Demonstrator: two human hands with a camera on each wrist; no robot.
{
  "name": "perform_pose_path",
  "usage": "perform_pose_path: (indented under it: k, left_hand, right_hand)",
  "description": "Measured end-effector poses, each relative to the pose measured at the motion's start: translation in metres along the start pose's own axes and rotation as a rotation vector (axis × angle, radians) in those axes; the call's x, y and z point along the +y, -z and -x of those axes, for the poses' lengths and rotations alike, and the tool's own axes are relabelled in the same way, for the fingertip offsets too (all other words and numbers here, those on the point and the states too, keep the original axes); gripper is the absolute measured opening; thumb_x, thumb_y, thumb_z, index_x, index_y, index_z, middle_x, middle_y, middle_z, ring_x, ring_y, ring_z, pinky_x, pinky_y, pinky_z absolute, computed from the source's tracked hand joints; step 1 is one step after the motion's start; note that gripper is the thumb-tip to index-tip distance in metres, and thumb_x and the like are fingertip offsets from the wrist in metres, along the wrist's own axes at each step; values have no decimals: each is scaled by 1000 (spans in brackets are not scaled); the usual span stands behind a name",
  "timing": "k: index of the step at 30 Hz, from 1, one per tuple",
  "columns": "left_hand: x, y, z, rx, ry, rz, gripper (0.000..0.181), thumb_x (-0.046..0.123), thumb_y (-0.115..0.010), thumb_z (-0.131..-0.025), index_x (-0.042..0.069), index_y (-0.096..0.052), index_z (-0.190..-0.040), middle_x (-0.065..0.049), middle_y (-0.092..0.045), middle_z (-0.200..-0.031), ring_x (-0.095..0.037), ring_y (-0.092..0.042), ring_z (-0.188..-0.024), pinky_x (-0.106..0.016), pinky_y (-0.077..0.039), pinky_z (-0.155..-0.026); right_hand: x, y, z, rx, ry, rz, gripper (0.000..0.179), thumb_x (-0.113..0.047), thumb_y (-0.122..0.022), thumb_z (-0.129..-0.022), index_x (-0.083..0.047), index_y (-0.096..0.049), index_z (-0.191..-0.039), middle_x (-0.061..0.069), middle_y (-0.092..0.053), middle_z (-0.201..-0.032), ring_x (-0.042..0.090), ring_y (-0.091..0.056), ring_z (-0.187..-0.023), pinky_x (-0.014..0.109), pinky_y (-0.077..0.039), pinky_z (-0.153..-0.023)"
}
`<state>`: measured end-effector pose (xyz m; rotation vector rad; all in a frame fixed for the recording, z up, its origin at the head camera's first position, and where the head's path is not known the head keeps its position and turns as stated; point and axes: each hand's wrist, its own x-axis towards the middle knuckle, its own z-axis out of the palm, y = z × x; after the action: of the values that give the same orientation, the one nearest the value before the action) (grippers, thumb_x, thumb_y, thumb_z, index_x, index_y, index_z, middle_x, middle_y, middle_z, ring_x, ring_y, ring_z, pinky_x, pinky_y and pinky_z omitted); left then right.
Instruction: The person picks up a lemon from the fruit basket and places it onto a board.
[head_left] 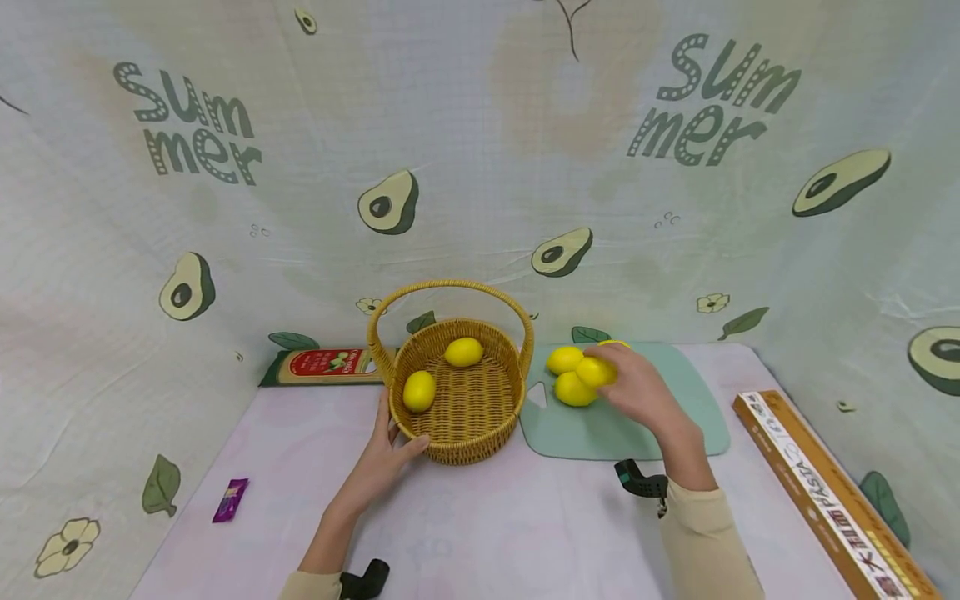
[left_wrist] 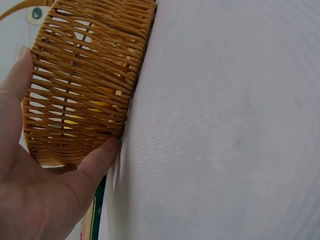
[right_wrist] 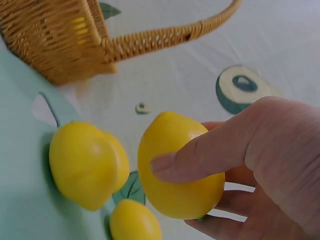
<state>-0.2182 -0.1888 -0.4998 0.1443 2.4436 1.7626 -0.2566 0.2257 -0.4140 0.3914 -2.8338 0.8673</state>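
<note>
A wicker basket (head_left: 480, 433) with a hoop handle stands mid-table, with two lemons (head_left: 463, 352) (head_left: 419, 390) inside. My left hand (head_left: 382, 458) grips its near-left wall; in the left wrist view the thumb (left_wrist: 95, 165) presses the weave of the basket (left_wrist: 85, 85). To the right lies a green cutting board (head_left: 637, 433). My right hand (head_left: 637, 387) holds a lemon (head_left: 596, 372) just over it, thumb across the lemon (right_wrist: 180, 170). Two more lemons (head_left: 564, 360) (head_left: 574, 389) lie on the board beside it, also seen in the right wrist view as lemons (right_wrist: 87, 162) (right_wrist: 135, 222).
A long orange pasta box (head_left: 825, 492) lies along the right edge. A flat red-and-green packet (head_left: 322, 365) sits behind the basket at the back left. A small purple wrapper (head_left: 230, 498) lies near the left. Avocado-print cloth walls the table on three sides.
</note>
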Motion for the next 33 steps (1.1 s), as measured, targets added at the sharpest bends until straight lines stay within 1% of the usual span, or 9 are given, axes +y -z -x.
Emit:
perform_pose_path:
  k: [5, 11, 16, 20, 25, 29, 33]
  left_hand:
    - [-1, 0, -1, 1, -6, -1, 106, 36, -69, -94, 48, 18, -152, 4, 18, -166, -44, -7, -153, -63, -19, -120]
    - [-1, 0, -1, 2, -4, 1, 107, 36, -70, -93, 48, 18, -152, 4, 19, -166, -44, -7, -153, -64, -19, -119]
    - [0, 0, -1, 8, -11, 0, 108, 35, -70, -93, 42, 18, -155, 4, 18, -166, -45, -8, -153, -64, -18, -119]
    - [0, 0, -1, 6, -5, 2, 108, 35, -70, -93, 39, 18, -156, 4, 19, -166, -44, -8, -153, -63, -18, -119]
    - [-2, 0, 0, -1, -4, 11, 107, 36, -70, -93, 42, 18, -155, 4, 19, -166, -44, -6, -153, -64, -21, -118]
    - [-2, 1, -1, -6, -8, 14, 107, 36, -69, -94, 43, 18, -154, 5, 19, -166, -43, -5, -154, -63, -21, -119]
    - [-2, 1, -2, -6, -4, 12, 107, 36, -69, -94, 43, 19, -154, 4, 20, -166, -43, -6, -154, -62, -20, -119]
  right_hand:
    - [18, 0, 1, 5, -43, 8, 53, 5, -60, -79, -3, -61, -131, 21, -57, -136, 43, -51, -125, 64, -38, -105]
    - [38, -4, 2, -5, -87, 2, 51, 2, -62, -83, 0, -59, -134, 25, -57, -135, 45, -51, -124, 64, -37, -106]
    - [52, -11, 2, -18, -105, -3, 51, 1, -62, -83, 1, -58, -134, 27, -57, -135, 46, -51, -124, 64, -38, -106]
    - [59, -16, 3, -34, -129, -21, 55, 5, -59, -81, 2, -56, -136, 28, -53, -139, 47, -48, -127, 65, -36, -107]
    - [64, -21, 4, -37, -132, -35, 61, 10, -57, -76, 2, -55, -137, 29, -50, -142, 48, -45, -130, 66, -34, -108]
    - [66, -23, 2, -42, -131, -25, 62, 10, -57, -77, 3, -52, -139, 30, -48, -143, 50, -43, -133, 67, -32, -110]
    - [66, -21, 2, -43, -135, -10, 62, 10, -56, -78, 3, -51, -140, 30, -48, -143, 50, -41, -134, 66, -31, -112]
